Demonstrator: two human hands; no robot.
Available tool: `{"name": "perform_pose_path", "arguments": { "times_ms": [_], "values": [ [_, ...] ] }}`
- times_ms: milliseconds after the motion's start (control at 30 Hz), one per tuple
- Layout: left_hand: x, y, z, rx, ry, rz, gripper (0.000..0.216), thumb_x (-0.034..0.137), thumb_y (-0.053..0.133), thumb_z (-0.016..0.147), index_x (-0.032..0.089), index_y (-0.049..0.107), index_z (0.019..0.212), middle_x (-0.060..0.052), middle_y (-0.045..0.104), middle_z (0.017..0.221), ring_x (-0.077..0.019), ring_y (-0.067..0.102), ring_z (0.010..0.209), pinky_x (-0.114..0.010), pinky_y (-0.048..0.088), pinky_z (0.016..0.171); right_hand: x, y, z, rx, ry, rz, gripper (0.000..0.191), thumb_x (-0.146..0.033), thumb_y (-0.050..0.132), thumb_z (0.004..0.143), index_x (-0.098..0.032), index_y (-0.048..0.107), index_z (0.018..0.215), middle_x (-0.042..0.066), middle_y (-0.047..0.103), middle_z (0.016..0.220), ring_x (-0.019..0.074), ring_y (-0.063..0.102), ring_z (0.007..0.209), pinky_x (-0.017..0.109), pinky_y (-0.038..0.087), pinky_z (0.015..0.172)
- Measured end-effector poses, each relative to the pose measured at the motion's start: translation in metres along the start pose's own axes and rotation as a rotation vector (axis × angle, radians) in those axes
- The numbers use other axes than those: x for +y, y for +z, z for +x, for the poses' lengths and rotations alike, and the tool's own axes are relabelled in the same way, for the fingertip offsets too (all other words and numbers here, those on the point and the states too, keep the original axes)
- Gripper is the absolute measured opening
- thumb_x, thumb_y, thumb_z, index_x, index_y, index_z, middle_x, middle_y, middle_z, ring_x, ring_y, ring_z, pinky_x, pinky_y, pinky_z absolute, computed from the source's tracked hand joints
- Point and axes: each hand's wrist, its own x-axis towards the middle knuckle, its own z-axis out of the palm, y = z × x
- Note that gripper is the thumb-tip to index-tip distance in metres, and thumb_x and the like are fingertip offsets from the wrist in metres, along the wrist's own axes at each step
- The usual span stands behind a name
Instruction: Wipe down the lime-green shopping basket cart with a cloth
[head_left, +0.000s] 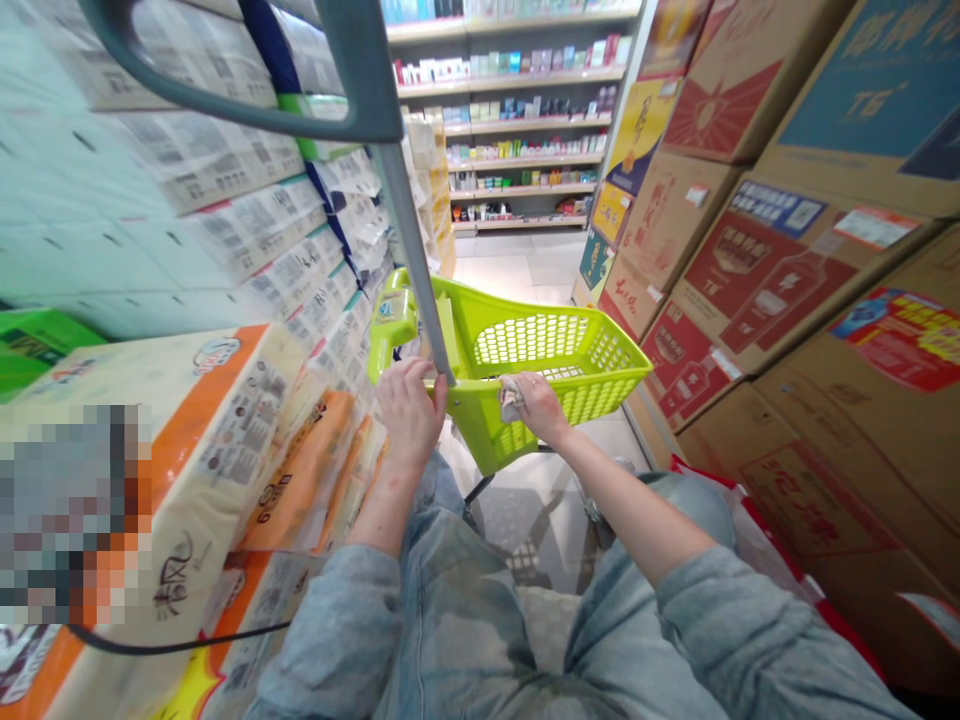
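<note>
A lime-green shopping cart (559, 345) with a perforated basket stands tilted in front of my knees. A grey pole (411, 240) rises from its near side to a large dark grey handle (364, 75) at the top. My left hand (411, 408) is closed over the cart's near edge at the foot of the pole, its thumb against the pole. In my right hand (540, 405) is a crumpled greyish cloth (511, 399), pressed against the basket's near rim. The fingertips of both hands are partly hidden.
Packs of tissue paper (202, 400) are stacked close on the left. Cardboard cartons (780, 270) rise along the right side. Shelves of small boxed goods (525, 130) stand at the aisle's far end, beyond the tiled floor (517, 258). A blurred-out patch (64, 510) covers the lower left.
</note>
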Motion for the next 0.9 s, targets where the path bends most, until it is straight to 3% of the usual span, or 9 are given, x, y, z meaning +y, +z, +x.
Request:
{"name": "perform_pose_path", "arguments": {
  "times_ms": [200,433,767,900],
  "values": [
    [0.002,0.005,0.006,-0.100,-0.017,0.119,0.030,0.030,0.031,0.094,0.019,0.059,0.093,-0.006,0.061,0.070,-0.0214,0.053,0.080,-0.040,0.032,0.092,-0.004,0.002,0.000,0.007,0.036,-0.029,0.029,-0.022,0.042,0.089,-0.016,0.057,0.113,0.010,0.064,0.100,0.0238,0.054,0.095,0.038,0.042,0.088],
    [0.005,0.004,0.006,-0.093,-0.027,0.109,0.030,0.028,0.031,0.093,0.020,0.059,0.087,-0.006,0.058,0.066,-0.0222,0.051,0.078,-0.040,0.032,0.088,-0.025,0.004,0.007,0.026,0.100,-0.013,0.033,-0.014,0.041,0.085,-0.017,0.057,0.113,0.011,0.064,0.104,0.0239,0.055,0.099,0.039,0.044,0.090],
    [0.005,0.004,0.007,-0.093,-0.005,0.148,0.026,0.027,0.034,0.093,0.020,0.058,0.086,-0.007,0.061,0.069,-0.0219,0.052,0.078,-0.039,0.033,0.085,-0.080,0.017,0.039,0.017,-0.028,0.040,0.053,-0.014,0.047,0.080,-0.015,0.045,0.133,0.013,0.058,0.126,0.0245,0.052,0.116,0.045,0.038,0.105],
    [0.003,0.001,0.007,-0.102,0.032,0.157,0.024,0.025,0.035,0.092,0.020,0.058,0.086,-0.006,0.061,0.069,-0.0215,0.053,0.078,-0.038,0.033,0.086,-0.068,0.018,0.026,0.070,-0.082,0.045,0.051,-0.017,0.043,0.087,-0.016,0.041,0.138,0.012,0.053,0.133,0.0216,0.046,0.125,0.043,0.037,0.107]
  ]
}}
